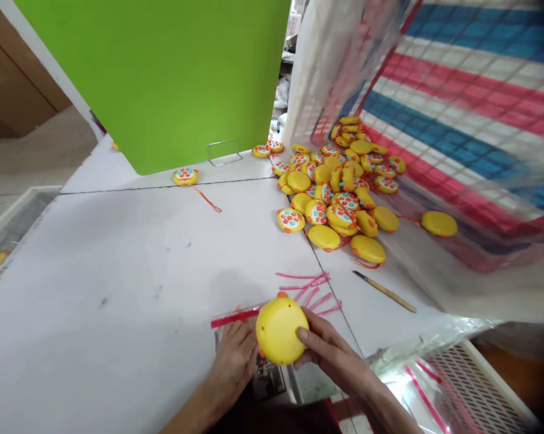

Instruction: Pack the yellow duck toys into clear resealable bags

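A round yellow plastic toy with small orange nubs is in my right hand, its plain, holed side facing up. The thumb presses on its right edge and the fingers are beneath. My left hand is closed beside the toy's left edge, fingers curled down; what they grip, if anything, is hidden. Under both hands lies a clear zip bag with a red strip along its top edge. Several cut pink strips are scattered just beyond the toy.
A pile of similar yellow toys, some with dotted white faces, lies against a striped woven sheet. A wooden-handled knife rests at right. A green board stands behind one toy with an orange cord. A white basket is at lower right.
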Demonstrator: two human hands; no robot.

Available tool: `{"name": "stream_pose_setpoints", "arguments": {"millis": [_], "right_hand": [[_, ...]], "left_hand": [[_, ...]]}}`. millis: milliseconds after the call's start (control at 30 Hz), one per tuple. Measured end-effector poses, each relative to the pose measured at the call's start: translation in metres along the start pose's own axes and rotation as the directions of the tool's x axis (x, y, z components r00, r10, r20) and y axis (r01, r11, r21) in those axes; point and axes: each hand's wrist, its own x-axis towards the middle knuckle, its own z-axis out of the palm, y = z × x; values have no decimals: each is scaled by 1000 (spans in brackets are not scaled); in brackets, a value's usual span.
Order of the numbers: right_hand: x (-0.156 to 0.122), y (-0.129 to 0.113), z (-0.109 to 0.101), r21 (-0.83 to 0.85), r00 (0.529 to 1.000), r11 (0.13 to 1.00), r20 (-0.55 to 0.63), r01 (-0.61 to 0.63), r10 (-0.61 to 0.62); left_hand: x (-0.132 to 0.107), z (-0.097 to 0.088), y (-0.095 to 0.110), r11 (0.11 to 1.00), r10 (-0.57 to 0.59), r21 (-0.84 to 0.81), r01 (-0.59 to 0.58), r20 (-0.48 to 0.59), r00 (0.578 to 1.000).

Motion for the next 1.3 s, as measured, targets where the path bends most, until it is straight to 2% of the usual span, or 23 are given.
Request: {"name": "stream_pose_setpoints", "arguments": {"millis": [67,133,233,300,400,433,467,500,533,600,633,667,733,833,933,1033,1133,1200,1300], "right_hand": [[10,-1,10,-14,993,998,-101,62,-63],[18,-2,19,-229,981,968,-138,101,-135],[25,-3,25,-599,979,781,32,180,-201],[27,-3,24,-713,972,661,147,232,-183],[27,-2,20,-783,976,582,167,218,-142],[26,-1,18,-790,977,575,161,214,-142],[26,0,17,-791,977,574,154,212,-149],[26,1,16,-787,976,579,147,214,-161],[25,2,15,-782,974,583,143,221,-176],[24,4,14,-777,968,583,139,238,-210],[24,5,14,-777,965,580,138,246,-224],[23,5,14,-779,962,575,139,252,-233],[23,5,14,-789,964,563,143,248,-225],[26,-3,13,-832,961,487,189,267,-203],[34,-17,13,-868,928,331,327,371,-181],[42,-27,15,-877,887,137,454,461,-83],[47,-25,21,-916,913,-54,401,398,-72],[49,-17,27,-944,930,-77,330,322,-163],[54,-4,39,-949,908,47,284,312,-308]], "left_hand": [[-1,1,2,996,60,62,-57,-38,997],[-2,0,5,991,84,103,-79,-43,996],[-4,-7,12,984,105,151,-94,-70,992],[-5,-18,14,983,109,159,-97,-68,992],[-7,-45,12,991,93,104,-83,-95,991],[-8,-54,9,996,55,71,-46,-140,989],[-9,-62,6,999,-31,31,37,-193,981],[-10,-68,4,985,-170,-27,169,-232,958],[-11,-72,1,940,-340,-110,322,-231,912],[-11,-73,-1,765,-617,-288,576,-69,784],[-10,-70,-2,680,-677,-350,644,40,735],[-9,-66,-1,625,-692,-391,676,122,711],[-6,-59,-1,597,-673,-427,679,194,714],[3,-56,-1,602,-669,-440,666,178,722],[19,-61,-2,611,-648,-484,627,150,747],[32,-68,-2,589,-634,-540,601,152,758],[33,-69,1,539,-643,-588,604,176,745],[28,-66,1,448,-651,-655,608,228,725],[18,-62,0,330,-632,-730,599,300,714]]}}
